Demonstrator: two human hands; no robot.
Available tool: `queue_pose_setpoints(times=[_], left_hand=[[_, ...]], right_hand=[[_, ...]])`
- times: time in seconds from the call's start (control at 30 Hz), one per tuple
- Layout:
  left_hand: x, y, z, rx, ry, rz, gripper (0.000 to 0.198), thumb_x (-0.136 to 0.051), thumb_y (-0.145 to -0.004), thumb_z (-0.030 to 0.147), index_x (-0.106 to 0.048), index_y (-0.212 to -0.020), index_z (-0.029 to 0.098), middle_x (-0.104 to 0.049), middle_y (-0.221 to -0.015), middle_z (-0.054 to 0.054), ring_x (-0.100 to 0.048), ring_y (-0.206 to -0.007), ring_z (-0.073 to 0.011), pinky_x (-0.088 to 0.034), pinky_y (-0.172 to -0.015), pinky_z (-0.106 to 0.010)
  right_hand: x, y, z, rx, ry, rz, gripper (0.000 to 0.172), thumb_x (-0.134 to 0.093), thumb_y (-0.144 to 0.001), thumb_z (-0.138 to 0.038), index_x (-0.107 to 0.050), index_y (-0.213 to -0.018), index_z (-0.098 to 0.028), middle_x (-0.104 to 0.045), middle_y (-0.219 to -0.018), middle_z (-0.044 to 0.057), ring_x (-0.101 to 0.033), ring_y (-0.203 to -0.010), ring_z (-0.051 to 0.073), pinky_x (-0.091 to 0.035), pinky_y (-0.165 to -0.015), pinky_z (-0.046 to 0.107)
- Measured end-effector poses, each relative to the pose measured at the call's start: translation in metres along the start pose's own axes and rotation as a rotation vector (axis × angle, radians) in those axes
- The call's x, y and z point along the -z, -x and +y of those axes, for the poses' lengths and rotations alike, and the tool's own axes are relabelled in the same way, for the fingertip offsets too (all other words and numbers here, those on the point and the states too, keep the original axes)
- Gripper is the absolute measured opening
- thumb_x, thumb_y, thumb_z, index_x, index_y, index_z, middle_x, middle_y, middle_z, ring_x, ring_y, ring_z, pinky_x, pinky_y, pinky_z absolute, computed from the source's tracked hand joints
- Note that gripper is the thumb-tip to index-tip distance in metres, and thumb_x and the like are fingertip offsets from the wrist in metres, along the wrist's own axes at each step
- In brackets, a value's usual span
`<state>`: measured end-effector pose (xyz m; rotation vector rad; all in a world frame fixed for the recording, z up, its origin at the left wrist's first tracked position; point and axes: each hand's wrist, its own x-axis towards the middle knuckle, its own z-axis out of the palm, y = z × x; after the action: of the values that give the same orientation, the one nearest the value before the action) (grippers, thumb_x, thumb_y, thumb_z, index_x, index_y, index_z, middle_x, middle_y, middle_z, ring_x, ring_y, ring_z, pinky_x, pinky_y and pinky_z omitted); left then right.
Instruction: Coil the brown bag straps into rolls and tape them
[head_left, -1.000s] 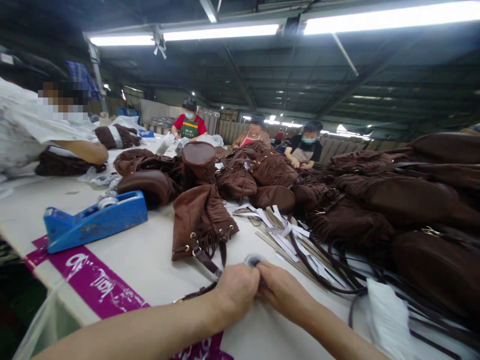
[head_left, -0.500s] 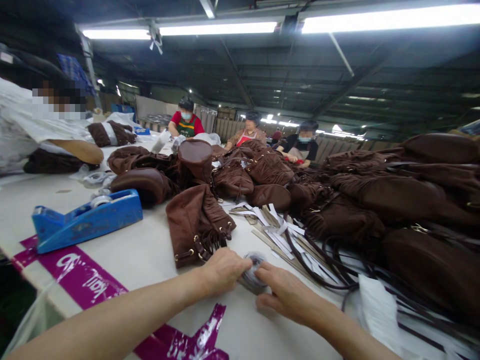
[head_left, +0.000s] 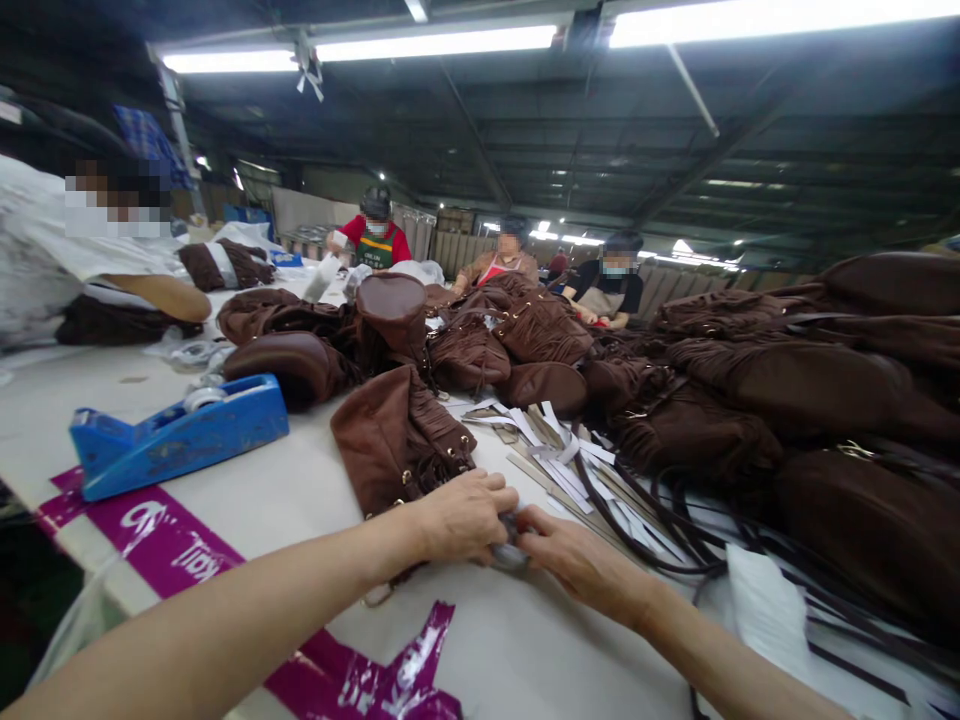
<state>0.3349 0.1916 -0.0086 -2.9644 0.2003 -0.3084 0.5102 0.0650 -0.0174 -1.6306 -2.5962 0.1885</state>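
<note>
A small grey, shiny bundle (head_left: 510,552), seemingly wrapped in clear plastic, is between my two hands low over the table; its exact kind is hidden by my fingers. My left hand (head_left: 466,515) is closed on its left side, fingers curled over the top. From the right, my right hand (head_left: 570,555) pinches it with thumb and fingers. Just behind my left hand lies a brown fringed handbag (head_left: 382,430) with gold eyelets. Part of the bag is covered by my left hand and forearm.
A blue tape dispenser (head_left: 180,435) stands at the left. Brown handbags (head_left: 817,400) are piled across the back and right. Paper strips (head_left: 559,460), dark straps (head_left: 630,540) and a white packet (head_left: 766,605) lie on the right. Purple tape (head_left: 184,545) crosses the table's front. Several co-workers sit beyond.
My left hand has come up and over the grey bundle, covering more of it. A gold ring by the bag now shows below my left forearm. The view has shifted slightly.
</note>
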Motion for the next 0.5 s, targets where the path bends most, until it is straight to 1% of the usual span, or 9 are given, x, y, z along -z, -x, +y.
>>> queue_pose_setpoints(times=[0.07,0.13,0.17,0.23,0.27,0.3,0.37,0.43,0.5], left_hand=[[-0.005,-0.003,-0.012,-0.121,0.096,-0.029,0.014,-0.077,-0.072,0.033,-0.069,-0.072,0.021,-0.064,-0.091,-0.003,-0.052,-0.08,-0.019,-0.038,-0.071,-0.03],[-0.011,-0.005,-0.019,-0.153,0.166,-0.058,0.01,-0.076,-0.072,0.026,-0.068,-0.071,0.02,-0.065,-0.085,-0.002,-0.051,-0.075,-0.0165,-0.037,-0.071,-0.028],[-0.014,-0.006,-0.02,-0.127,0.183,-0.063,0.01,-0.074,-0.072,0.022,-0.066,-0.069,0.019,-0.066,-0.081,-0.001,-0.051,-0.072,-0.0162,-0.037,-0.07,-0.028],[-0.015,-0.006,-0.019,-0.006,0.215,-0.039,0.012,-0.071,-0.072,0.017,-0.062,-0.064,0.018,-0.064,-0.072,-0.001,-0.048,-0.068,-0.0163,-0.034,-0.067,-0.029],[-0.013,-0.005,-0.017,0.075,0.254,0.002,0.013,-0.07,-0.071,0.015,-0.061,-0.062,0.018,-0.062,-0.068,-0.001,-0.047,-0.067,-0.0165,-0.033,-0.065,-0.029],[-0.009,-0.002,-0.015,0.164,0.321,0.068,0.014,-0.069,-0.072,0.015,-0.06,-0.061,0.018,-0.06,-0.066,-0.001,-0.047,-0.068,-0.0166,-0.032,-0.065,-0.028],[0.004,0.006,-0.013,0.355,0.56,0.257,0.015,-0.065,-0.073,0.019,-0.058,-0.06,0.018,-0.057,-0.064,0.0,-0.046,-0.07,-0.0167,-0.031,-0.065,-0.027],[0.021,0.017,-0.011,0.513,0.942,0.442,0.013,-0.063,-0.075,0.025,-0.061,-0.065,0.017,-0.056,-0.066,0.0,-0.046,-0.07,-0.0157,-0.031,-0.064,-0.025],[0.037,0.03,-0.01,0.595,1.34,0.561,0.015,-0.065,-0.075,0.031,-0.066,-0.076,0.016,-0.059,-0.07,0.0,-0.048,-0.068,-0.0143,-0.033,-0.064,-0.024]], right_hand=[[0.0,-0.001,0.001,0.01,-0.024,0.0,0.026,-0.044,-0.088,-0.007,-0.062,-0.104,-0.017,-0.058,-0.111,0.01,-0.06,-0.089,0.02,-0.049,-0.079,0.029],[0.001,-0.003,0.003,0.013,-0.045,0.001,0.024,-0.044,-0.089,-0.009,-0.062,-0.103,-0.017,-0.059,-0.109,0.009,-0.06,-0.088,0.019,-0.049,-0.079,0.028],[0.002,-0.004,0.005,0.009,-0.049,-0.001,0.024,-0.044,-0.09,-0.01,-0.062,-0.103,-0.017,-0.059,-0.108,0.009,-0.061,-0.088,0.019,-0.049,-0.078,0.028],[0.006,-0.006,0.008,-0.017,-0.047,0.018,0.024,-0.044,-0.09,-0.011,-0.062,-0.104,-0.018,-0.06,-0.111,0.01,-0.062,-0.089,0.019,-0.05,-0.078,0.029],[0.01,-0.006,0.009,-0.043,-0.048,0.068,0.025,-0.044,-0.09,-0.012,-0.062,-0.106,-0.019,-0.058,-0.116,0.011,-0.062,-0.092,0.02,-0.05,-0.08,0.031],[0.016,-0.007,0.009,-0.083,-0.055,0.157,0.027,-0.044,-0.089,-0.012,-0.061,-0.109,-0.02,-0.056,-0.122,0.011,-0.062,-0.097,0.021,-0.05,-0.082,0.033],[0.03,-0.008,0.005,-0.202,-0.108,0.405,0.027,-0.046,-0.088,-0.017,-0.06,-0.111,-0.021,-0.057,-0.122,0.012,-0.06,-0.101,0.023,-0.049,-0.085,0.035],[0.045,-0.011,-0.007,-0.35,-0.277,0.587,0.02,-0.047,-0.089,-0.026,-0.063,-0.098,-0.02,-0.065,-0.097,0.008,-0.062,-0.086,0.021,-0.051,-0.075,0.032],[0.056,-0.016,-0.025,-0.449,-0.524,0.617,0.023,-0.049,-0.088,-0.036,-0.063,-0.08,-0.019,-0.061,-0.069,0.002,-0.059,-0.065,0.018,-0.048,-0.058,0.027]])
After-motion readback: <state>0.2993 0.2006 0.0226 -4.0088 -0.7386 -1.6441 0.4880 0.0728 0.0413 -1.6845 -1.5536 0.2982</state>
